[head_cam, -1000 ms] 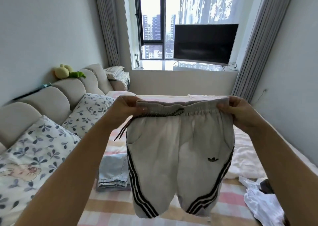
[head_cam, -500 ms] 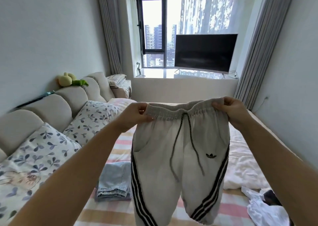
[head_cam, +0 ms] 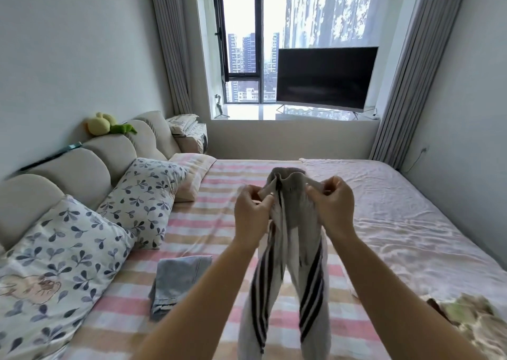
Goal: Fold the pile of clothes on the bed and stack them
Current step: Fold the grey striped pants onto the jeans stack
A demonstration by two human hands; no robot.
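L hand and R hand each pinch the waistband of the grey shorts. Thumbs and curled fingers clamp the cloth, backs of the hands face the camera, and the hands sit close together w/ the waistband bunched up between them. Fingertips are mostly buried in fabric, so the grip on the far side can't be told. Both forearms come up from the bottom edge, elbows cut off. The shorts hang in the air, their two legs w/ dark side stripes dropping between the forearms. The lower ends run to the bottom edge and the hems are hard to make out. Below the shorts lies the bed w/ a pink-beige checked sheet. Left of the shorts and lower, folded jeans lie flat on the sheet, one corner hidden by the L forearm. Right of the shorts and lower, at the frame corner, is the pile of clothes, blurred and cut off, single items not readable. Right of the shorts, a wrinkled pale pink cover. Further left of the shorts, leaf-print pillows lean on a padded headboard. Beyond the shorts, a TV stands on the window ledge.
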